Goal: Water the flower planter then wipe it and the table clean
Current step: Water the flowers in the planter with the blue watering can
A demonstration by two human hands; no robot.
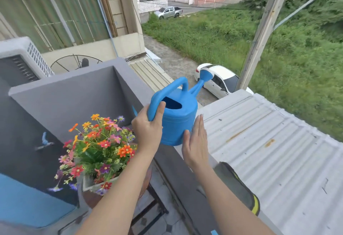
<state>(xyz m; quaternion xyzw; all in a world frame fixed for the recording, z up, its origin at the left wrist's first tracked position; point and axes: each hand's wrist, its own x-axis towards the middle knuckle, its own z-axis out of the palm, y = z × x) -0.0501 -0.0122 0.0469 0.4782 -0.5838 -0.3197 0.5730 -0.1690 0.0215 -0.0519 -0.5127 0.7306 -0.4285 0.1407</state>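
Flower planter stands beside the ledge, left hand gripping the watering can.

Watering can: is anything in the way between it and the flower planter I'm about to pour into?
Nothing visible. The watering can is at the grey ledge, up and right of the flower planter; only the left grip, holding its handle, and that forearm lie between them.

Watering can on the balcony ledge, flower planter left of it and nearer, corrugated roof right of the ledge
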